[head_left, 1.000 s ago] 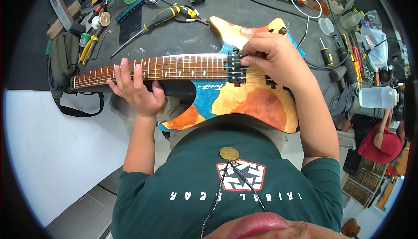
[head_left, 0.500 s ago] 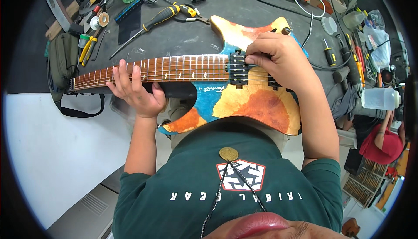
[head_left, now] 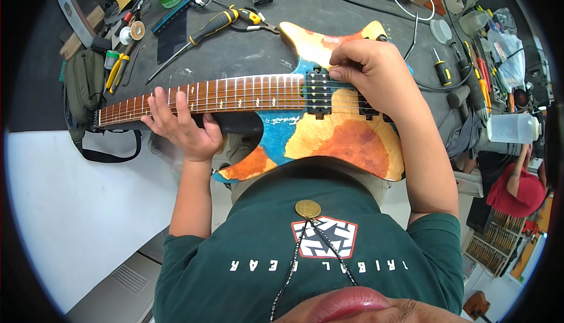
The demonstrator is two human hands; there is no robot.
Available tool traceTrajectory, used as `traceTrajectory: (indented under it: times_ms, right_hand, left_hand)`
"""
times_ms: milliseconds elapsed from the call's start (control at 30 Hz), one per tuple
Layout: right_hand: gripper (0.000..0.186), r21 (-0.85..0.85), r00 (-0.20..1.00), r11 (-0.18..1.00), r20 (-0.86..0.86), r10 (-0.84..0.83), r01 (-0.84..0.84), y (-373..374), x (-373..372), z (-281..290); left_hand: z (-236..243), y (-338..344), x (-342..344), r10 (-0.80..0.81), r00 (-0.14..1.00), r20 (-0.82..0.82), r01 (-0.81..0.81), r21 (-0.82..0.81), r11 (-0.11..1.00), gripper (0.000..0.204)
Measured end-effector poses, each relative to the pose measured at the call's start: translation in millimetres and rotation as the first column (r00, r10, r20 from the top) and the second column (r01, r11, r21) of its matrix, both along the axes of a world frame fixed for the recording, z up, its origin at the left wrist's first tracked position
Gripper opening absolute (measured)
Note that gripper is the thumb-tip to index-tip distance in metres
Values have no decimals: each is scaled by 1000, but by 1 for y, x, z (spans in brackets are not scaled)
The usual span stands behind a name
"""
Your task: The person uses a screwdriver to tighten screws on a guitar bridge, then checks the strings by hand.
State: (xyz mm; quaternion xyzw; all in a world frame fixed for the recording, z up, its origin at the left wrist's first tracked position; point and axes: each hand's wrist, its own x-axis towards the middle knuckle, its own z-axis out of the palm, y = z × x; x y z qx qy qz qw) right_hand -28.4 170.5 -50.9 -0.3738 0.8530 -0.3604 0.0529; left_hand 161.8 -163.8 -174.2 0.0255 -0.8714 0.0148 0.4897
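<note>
An electric guitar with a blue, tan and orange-brown body lies across my lap, its neck pointing left. My left hand is at the middle of the neck, fingers stretched over the strings and thumb apart on the near side. Over the body, my right hand has its thumb and forefinger pinched together above the strings, beside the black neck pickup. Whatever sits in that pinch is too small or hidden to make out. The bridge pickup is partly covered by my right wrist.
On the dark bench beyond the guitar lie a long screwdriver, pliers, a solder spool and a green bag. Cables, a short screwdriver and a plastic bottle are at right. Another person in red is farther right.
My right hand has shifted slightly across the strings, and its fingers have curled a little. My left hand stays at about the same place on the neck. The whole view has moved slightly.
</note>
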Motion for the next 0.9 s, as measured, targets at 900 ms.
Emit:
traceTrajectory:
  times_ms: [900]
  right_hand:
    - [41,55,977,997,-200,72,-62,0,9,4]
  left_hand:
    - [2,2,1,19,999,48,-19,16,1000,55]
